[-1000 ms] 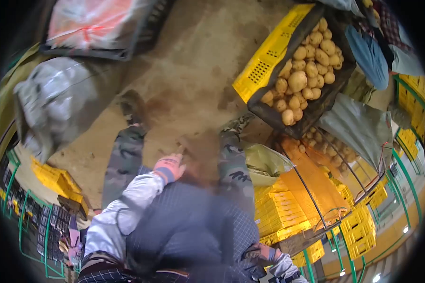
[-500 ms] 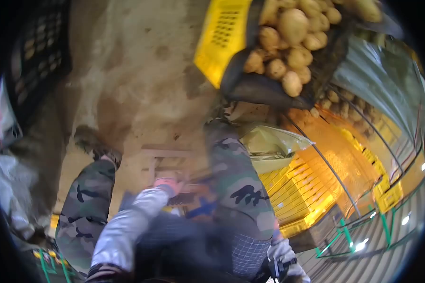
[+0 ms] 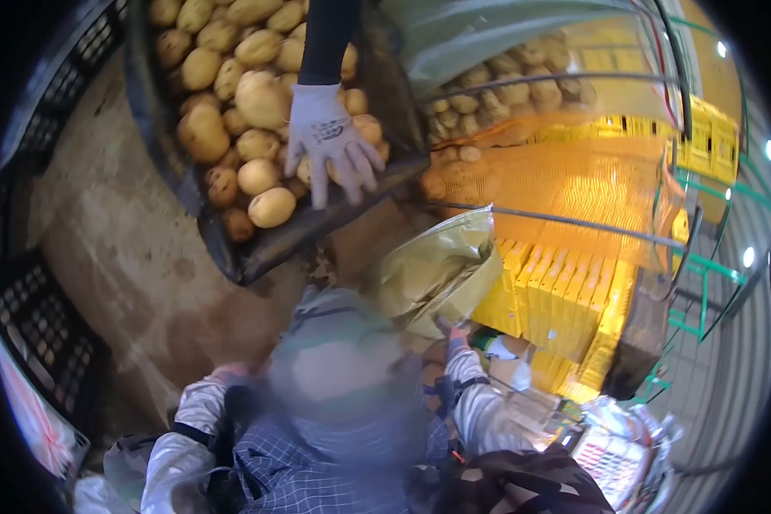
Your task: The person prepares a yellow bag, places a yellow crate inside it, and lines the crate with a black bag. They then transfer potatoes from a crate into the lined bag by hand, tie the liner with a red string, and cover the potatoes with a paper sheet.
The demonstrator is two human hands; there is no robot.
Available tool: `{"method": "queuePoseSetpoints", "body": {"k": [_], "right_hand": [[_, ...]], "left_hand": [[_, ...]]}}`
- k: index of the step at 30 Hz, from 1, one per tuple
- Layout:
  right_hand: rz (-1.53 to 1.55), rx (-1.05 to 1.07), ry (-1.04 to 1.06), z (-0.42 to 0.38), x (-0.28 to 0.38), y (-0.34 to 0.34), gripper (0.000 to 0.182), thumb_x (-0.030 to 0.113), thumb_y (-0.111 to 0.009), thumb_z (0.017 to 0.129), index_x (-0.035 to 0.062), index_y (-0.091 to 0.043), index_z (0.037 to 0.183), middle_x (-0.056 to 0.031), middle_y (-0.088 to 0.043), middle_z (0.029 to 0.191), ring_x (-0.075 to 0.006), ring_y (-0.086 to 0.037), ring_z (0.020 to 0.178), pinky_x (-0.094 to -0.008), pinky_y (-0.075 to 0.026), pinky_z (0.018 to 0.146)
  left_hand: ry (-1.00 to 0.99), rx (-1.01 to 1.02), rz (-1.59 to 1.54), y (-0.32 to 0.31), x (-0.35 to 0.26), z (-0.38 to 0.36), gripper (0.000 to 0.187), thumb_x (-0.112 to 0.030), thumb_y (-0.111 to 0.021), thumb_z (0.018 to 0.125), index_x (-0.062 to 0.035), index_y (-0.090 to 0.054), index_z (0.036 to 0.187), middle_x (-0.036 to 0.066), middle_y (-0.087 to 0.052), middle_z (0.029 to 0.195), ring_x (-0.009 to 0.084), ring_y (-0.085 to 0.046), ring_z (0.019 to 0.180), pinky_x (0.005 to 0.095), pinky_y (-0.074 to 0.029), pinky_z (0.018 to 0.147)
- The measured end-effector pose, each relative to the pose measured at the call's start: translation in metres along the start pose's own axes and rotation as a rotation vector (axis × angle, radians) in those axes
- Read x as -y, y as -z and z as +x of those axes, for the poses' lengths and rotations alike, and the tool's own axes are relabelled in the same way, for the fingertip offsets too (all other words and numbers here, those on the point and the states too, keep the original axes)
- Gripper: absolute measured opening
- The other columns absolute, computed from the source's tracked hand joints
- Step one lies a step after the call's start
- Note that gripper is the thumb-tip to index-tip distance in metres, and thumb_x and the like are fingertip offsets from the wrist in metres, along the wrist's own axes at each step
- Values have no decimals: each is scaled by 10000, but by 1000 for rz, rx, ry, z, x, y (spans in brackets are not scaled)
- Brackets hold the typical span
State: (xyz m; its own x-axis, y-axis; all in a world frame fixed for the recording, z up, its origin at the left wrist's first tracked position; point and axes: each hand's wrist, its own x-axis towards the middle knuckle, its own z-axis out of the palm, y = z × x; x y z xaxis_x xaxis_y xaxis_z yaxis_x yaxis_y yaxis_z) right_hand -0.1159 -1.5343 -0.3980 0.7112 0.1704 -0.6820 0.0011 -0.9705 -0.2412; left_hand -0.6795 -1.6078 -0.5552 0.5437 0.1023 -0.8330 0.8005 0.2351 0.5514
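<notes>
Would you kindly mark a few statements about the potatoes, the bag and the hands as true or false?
1. A co-worker's white-gloved hand rests on the potatoes. True.
2. The potatoes lie in a yellow crate. False: a dark bin holds them.
3. The person's right hand is at the yellowish bag. True.
4. The orange mesh sack is empty. False: potatoes show through it.

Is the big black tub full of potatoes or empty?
Full. The tub is heaped with potatoes up to its rim, and a gloved hand rests spread on the pile.
</notes>
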Motion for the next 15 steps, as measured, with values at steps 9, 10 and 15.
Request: {"method": "queuePoseSetpoints", "body": {"k": [9,10,15], "right_hand": [[-682,-786,696,30,74,171,363,231,-709,722,38,-671,1027,-170,-663,986,-348,-620,940,-445,-508,812],[-825,-972,838,-18,91,203,327,265,-667,760,53,-676,1010,-185,-663,954,-371,-614,946,-455,-508,809],[-587,-995,1205,-196,124,243,268,153,-648,726,72,-677,980,-199,-646,852,-383,-614,853,-444,-499,758]], "left_hand": [[290,-493,-50,113,93,-62,440,-357,-562,864,-65,-593,1191,224,-618,1175,352,-579,1122,436,-454,956],[317,-569,-90,115,92,-81,442,-354,-565,862,-60,-594,1191,222,-621,1173,346,-583,1117,432,-456,954],[429,-872,-239,95,111,-154,452,-341,-575,857,-37,-600,1191,207,-634,1162,315,-601,1090,412,-465,940]]}}
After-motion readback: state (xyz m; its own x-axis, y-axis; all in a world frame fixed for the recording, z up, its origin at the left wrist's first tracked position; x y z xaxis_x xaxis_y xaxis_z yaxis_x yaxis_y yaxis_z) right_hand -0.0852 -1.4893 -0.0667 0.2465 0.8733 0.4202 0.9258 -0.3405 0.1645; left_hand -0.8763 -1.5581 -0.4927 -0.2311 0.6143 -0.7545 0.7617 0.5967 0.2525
